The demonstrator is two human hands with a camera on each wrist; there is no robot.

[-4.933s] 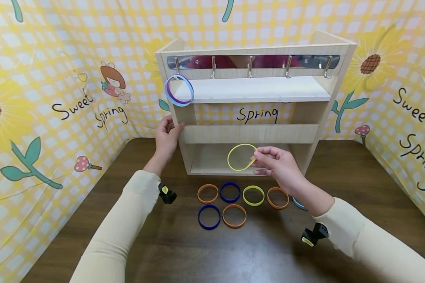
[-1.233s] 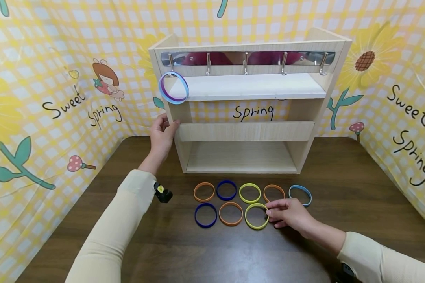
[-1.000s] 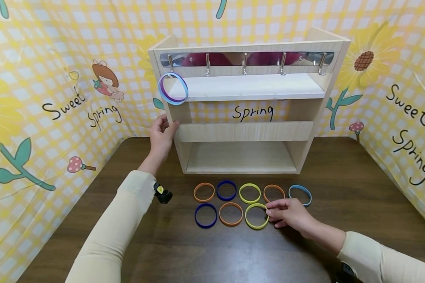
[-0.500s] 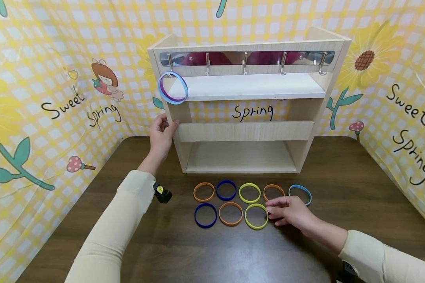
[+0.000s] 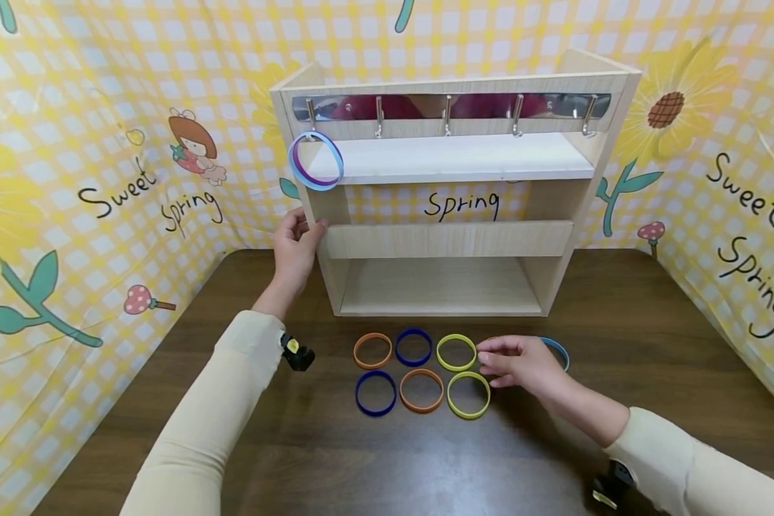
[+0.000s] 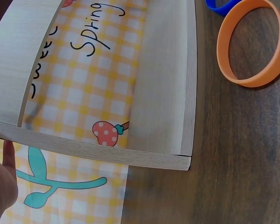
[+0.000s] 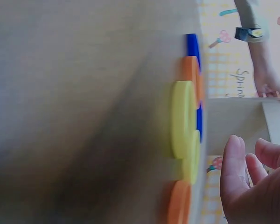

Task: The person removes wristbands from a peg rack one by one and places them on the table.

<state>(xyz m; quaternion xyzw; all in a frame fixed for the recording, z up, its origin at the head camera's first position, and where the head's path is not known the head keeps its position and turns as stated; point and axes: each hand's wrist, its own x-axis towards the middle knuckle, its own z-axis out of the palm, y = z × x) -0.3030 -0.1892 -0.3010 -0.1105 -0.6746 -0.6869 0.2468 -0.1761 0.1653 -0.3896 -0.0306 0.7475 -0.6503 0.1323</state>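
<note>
A pale wooden shelf rack [image 5: 448, 240] stands on the table, and my left hand [image 5: 294, 251] grips its left side panel, thumb in front. From the leftmost hook hang a light blue wristband [image 5: 323, 187] and a purple one. My right hand [image 5: 529, 369] hovers with parted fingers at the right of two yellow wristbands [image 5: 469, 416], holding nothing. Beneath it an orange wristband [image 7: 179, 205] is mostly hidden in the head view. Partly covered by that hand lies a light blue wristband [image 5: 560, 347]. More orange [image 5: 422, 410] and dark blue wristbands [image 5: 375, 414] lie in two rows.
A metal strip with several hooks [image 5: 448, 118] runs across the top of the rack. The brown table [image 5: 361, 466] extends in front of the wristbands. Yellow checked cloth [image 5: 129, 72] surrounds the back and sides.
The right hand carried a yellow wristband down from before the rack and laid it in the front row. It has since let go and moved slightly away, over the orange wristband.
</note>
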